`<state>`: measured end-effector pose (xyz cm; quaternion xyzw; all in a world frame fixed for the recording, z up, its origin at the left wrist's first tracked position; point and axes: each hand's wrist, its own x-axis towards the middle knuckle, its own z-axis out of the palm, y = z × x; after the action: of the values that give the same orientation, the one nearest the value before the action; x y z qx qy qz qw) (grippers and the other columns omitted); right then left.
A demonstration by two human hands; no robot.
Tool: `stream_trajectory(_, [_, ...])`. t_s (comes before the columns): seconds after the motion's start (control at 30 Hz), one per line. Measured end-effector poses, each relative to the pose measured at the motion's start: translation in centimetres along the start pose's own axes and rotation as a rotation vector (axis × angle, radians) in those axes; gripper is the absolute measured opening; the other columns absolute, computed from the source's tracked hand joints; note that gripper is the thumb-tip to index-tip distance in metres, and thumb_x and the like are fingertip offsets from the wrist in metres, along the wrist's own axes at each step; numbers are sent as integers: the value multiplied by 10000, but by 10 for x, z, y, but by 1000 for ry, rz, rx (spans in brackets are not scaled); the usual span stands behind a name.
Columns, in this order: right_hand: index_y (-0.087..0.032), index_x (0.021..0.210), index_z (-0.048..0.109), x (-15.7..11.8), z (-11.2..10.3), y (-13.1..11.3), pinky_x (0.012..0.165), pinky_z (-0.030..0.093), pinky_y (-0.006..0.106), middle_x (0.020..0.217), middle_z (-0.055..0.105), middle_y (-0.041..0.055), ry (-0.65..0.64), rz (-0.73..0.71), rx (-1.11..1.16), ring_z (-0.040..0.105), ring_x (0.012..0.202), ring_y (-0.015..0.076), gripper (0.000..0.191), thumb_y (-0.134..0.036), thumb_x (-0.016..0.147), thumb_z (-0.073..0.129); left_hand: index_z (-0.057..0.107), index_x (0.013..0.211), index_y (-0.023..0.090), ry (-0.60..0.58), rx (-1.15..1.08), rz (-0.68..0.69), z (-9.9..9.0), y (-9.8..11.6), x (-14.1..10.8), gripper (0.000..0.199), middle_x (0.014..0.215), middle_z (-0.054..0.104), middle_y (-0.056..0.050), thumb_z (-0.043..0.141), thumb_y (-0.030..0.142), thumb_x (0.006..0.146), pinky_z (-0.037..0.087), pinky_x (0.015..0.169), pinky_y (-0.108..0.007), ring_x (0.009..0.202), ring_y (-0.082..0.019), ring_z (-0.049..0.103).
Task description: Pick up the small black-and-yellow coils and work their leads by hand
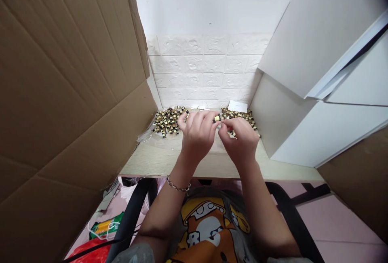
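My left hand (196,130) and my right hand (239,137) meet over the light wooden table (157,162). Together they pinch one small yellow-and-black part (216,118) between their fingertips. To the left of my hands a heap of several like parts (168,120) lies on a clear plastic sheet. A second heap (239,115) lies to the right, behind my right hand and partly hidden by it. A thin bracelet (177,187) is on my left wrist.
A tall brown cardboard panel (66,93) walls off the left side. White boards (318,77) wall off the right. A white brick-pattern wall (206,69) stands behind, with a small white card (238,106) leaning at its foot. Below the table edge are a black chair arm (133,214) and bags (103,230).
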<state>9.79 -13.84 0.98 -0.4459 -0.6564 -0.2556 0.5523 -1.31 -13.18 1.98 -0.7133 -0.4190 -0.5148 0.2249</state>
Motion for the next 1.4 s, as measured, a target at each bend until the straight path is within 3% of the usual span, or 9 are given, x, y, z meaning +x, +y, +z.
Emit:
stream_trajectory(0.27, [-192,734,558,-4,5,15,591,383,223,657,577,5,-128,6,-21,490,603,105,143,-170,762,420,524,922,210,-142,122,200,5,-12,6,177,879,600,-32,400,284,818,222,867,-388,819,-175,504])
stream_trajectory(0.47, [-193,740,562,-9,14,21,560,349,210,654,582,0,-154,-54,-80,494,590,98,150,-182,776,417,531,851,169,-289,218,274,-2,-11,12,184,796,560,-69,354,214,823,266,846,-402,808,-199,484])
stream_trajectory(0.67, [-186,744,557,-14,20,22,567,336,207,672,573,12,-287,-112,-81,506,635,99,179,-197,806,390,517,727,150,-402,244,381,-4,-18,13,197,744,521,-78,336,144,807,314,774,-366,784,-200,464])
stream_trajectory(0.8, [-186,729,563,-20,21,23,563,335,205,654,565,11,-340,-133,-88,504,619,95,197,-203,812,386,531,719,145,-506,187,394,0,-29,10,197,744,531,-68,360,184,809,316,777,-364,795,-196,466])
stream_trajectory(0.9, [-189,751,574,-24,22,27,571,347,200,657,572,11,-367,-121,-56,521,631,96,198,-210,817,389,560,800,165,-621,33,304,5,-38,9,196,820,562,-52,387,257,809,322,789,-363,845,-190,478])
stream_trajectory(1.03, [-195,820,591,-28,22,30,581,371,201,683,604,14,-367,-89,32,551,650,102,177,-213,811,415,584,850,203,-754,-236,79,11,-46,6,206,825,598,-17,431,326,785,351,789,-348,844,-172,512])
stream_trajectory(1.27, [-180,819,600,-28,17,25,602,399,197,700,624,14,-283,-31,97,561,652,100,147,-196,787,457,594,819,153,-861,-940,-417,19,-46,-4,240,828,628,-36,476,347,742,416,728,-276,781,-140,550])
stream_trajectory(1.4, [-174,843,594,-28,16,23,615,405,199,702,627,19,-262,-68,67,566,661,102,151,-183,787,453,569,679,136,-841,-1140,-571,21,-43,-9,239,657,561,-5,503,361,723,393,676,-247,658,-105,497])
